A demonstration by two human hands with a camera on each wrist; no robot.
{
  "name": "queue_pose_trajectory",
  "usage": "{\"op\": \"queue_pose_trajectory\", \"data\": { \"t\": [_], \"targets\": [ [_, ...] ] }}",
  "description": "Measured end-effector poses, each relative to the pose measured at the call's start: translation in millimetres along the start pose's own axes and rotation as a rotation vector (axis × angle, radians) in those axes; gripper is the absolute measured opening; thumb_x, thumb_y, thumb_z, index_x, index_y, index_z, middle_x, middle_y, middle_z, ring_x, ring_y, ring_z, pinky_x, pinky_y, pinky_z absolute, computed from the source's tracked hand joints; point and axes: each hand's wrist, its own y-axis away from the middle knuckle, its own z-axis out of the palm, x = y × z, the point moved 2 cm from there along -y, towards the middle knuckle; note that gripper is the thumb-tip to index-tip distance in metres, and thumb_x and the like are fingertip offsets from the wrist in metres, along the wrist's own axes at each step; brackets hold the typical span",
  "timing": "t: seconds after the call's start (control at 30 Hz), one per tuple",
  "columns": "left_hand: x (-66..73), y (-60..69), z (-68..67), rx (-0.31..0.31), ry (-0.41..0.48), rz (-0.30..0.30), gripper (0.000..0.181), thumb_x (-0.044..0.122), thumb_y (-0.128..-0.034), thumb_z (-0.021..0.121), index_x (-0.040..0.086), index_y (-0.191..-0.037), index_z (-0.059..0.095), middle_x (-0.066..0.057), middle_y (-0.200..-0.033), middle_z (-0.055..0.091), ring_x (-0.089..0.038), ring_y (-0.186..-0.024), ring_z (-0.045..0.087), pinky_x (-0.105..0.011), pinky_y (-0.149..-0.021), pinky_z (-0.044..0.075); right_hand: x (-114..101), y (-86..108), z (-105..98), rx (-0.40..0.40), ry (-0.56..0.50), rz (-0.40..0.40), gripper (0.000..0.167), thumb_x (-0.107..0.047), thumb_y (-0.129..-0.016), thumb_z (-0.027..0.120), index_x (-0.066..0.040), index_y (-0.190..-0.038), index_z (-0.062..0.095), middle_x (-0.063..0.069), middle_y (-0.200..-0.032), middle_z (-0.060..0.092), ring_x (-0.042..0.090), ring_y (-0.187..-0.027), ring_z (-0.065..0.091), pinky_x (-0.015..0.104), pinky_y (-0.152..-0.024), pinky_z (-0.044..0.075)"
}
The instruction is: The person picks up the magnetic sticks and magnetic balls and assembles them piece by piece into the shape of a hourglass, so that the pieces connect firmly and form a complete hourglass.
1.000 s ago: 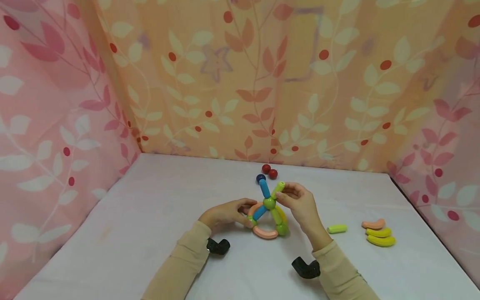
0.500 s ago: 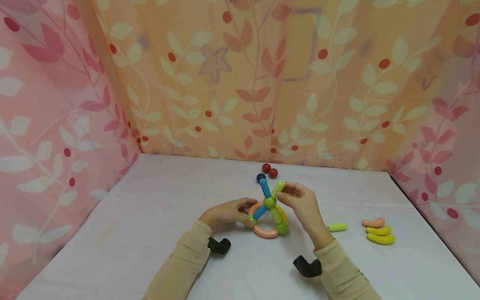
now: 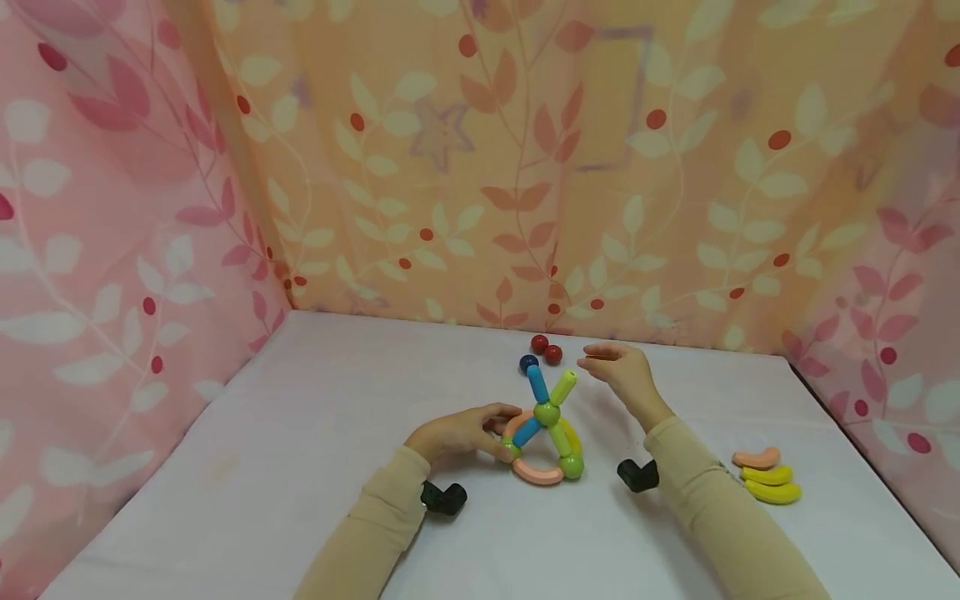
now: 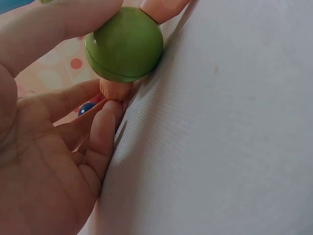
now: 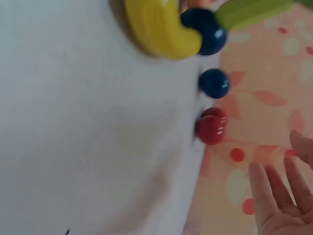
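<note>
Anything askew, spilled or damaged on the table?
Nothing stands out: no spill or visible damage. The upper lime rod slants up from the top green ball to a bare end; probably just unfinished, not broken.

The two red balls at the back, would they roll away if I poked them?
The two red balls would probably roll, since they look round and sit on a flat-looking white table. They may feel smooth and a bit slippery, because bright glints show on them. Pushed backward, they would likely bump the curtain close behind.
</note>
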Motion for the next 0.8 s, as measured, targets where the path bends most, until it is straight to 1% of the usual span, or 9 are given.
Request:
{"op": "queue_pose_trajectory", "data": {
  "t": [0.1,0.17,0.27,0.4,0.5,0.6,0.7,0.77,0.8],
  "targets": [
    [0.4,0.9,-1.8,0.008,0.002,-0.004,0.073,0.019,-0.0792,0.084,0.023,-0.144,0.05,-0.001,-0.128,0.059,-0.023,-0.119,0.048,-0.056,-0.113,0.032,5,-18.2,7,-0.045,0.035,0.025,0.053,-0.033,-0.095,0.067,-0.005,-0.138,0.056,0.018,-0.142,0.056,0.03,-0.126,0.059,0.04,-0.109,0.046],
    [1.1,1.5,-2.2,0.004,0.013,-0.002,0.073,0.019,-0.0794,0.084,0.023,-0.144,0.05,-0.001,-0.127,0.059,-0.023,-0.118,0.047,-0.055,-0.113,0.033,7,-28.3,10,-0.071,0.062,0.033,0.056,-0.034,-0.095,0.067,-0.006,-0.141,0.053,0.016,-0.145,0.053,0.033,-0.132,0.053,0.045,-0.113,0.042],
    [1.1,2.4,-1.2,-0.011,0.036,0.005,0.072,0.018,-0.0792,0.084,0.023,-0.143,0.05,-0.002,-0.125,0.058,-0.023,-0.117,0.048,-0.053,-0.112,0.033,13,-40.4,12,-0.111,0.101,0.038,0.058,-0.031,-0.094,0.068,-0.007,-0.143,0.049,0.016,-0.148,0.05,0.034,-0.137,0.046,0.049,-0.116,0.037],
    [0.5,3.3,1.2,-0.041,0.062,0.018,0.072,0.017,-0.08,0.083,0.021,-0.143,0.049,-0.002,-0.123,0.058,-0.022,-0.116,0.048,-0.05,-0.112,0.034,20,-51.0,15,-0.155,0.132,0.036,0.059,-0.023,-0.094,0.068,-0.004,-0.145,0.046,0.018,-0.15,0.047,0.036,-0.14,0.041,0.052,-0.117,0.035],
    [0.3,2.7,2.6,-0.048,0.065,0.024,0.072,0.016,-0.0808,0.082,0.021,-0.144,0.048,-0.002,-0.125,0.058,-0.022,-0.116,0.049,-0.051,-0.111,0.035,21,-55.8,17,-0.175,0.154,0.033,0.059,-0.021,-0.094,0.067,-0.006,-0.147,0.045,0.018,-0.152,0.045,0.037,-0.141,0.041,0.054,-0.116,0.035],
    [0.4,2.4,2.1,-0.028,0.037,0.016,0.072,0.016,-0.0803,0.083,0.022,-0.144,0.049,-0.001,-0.126,0.059,-0.021,-0.116,0.049,-0.052,-0.112,0.036,17,-59.6,21,-0.204,0.186,0.014,0.06,-0.022,-0.094,0.066,-0.007,-0.148,0.044,0.019,-0.153,0.043,0.039,-0.141,0.041,0.058,-0.115,0.034],
    [0.7,2.5,0.2,-0.005,0.0,0.013,0.073,0.016,-0.0796,0.083,0.022,-0.144,0.05,0.0,-0.127,0.059,-0.021,-0.116,0.049,-0.053,-0.112,0.036,12,-64.1,26,-0.234,0.198,-0.01,0.06,-0.021,-0.094,0.068,-0.007,-0.148,0.045,0.019,-0.153,0.044,0.04,-0.14,0.042,0.058,-0.116,0.033],
    [0.6,2.3,0.0,-0.003,-0.011,0.008,0.073,0.017,-0.0793,0.084,0.022,-0.144,0.05,0.0,-0.127,0.059,-0.021,-0.116,0.049,-0.054,-0.112,0.035,12,-65.0,28,-0.253,0.206,-0.033,0.061,-0.02,-0.093,0.068,-0.004,-0.147,0.045,0.021,-0.152,0.044,0.042,-0.138,0.044,0.058,-0.115,0.034],
    [0.5,2.0,0.0,-0.006,-0.013,0.011,0.073,0.016,-0.0795,0.083,0.022,-0.144,0.05,0.0,-0.127,0.059,-0.021,-0.116,0.05,-0.054,-0.112,0.035,13,-65.3,29,-0.257,0.214,-0.032,0.061,-0.02,-0.093,0.068,-0.004,-0.147,0.046,0.021,-0.152,0.045,0.041,-0.138,0.045,0.058,-0.115,0.034]
  ]
}}
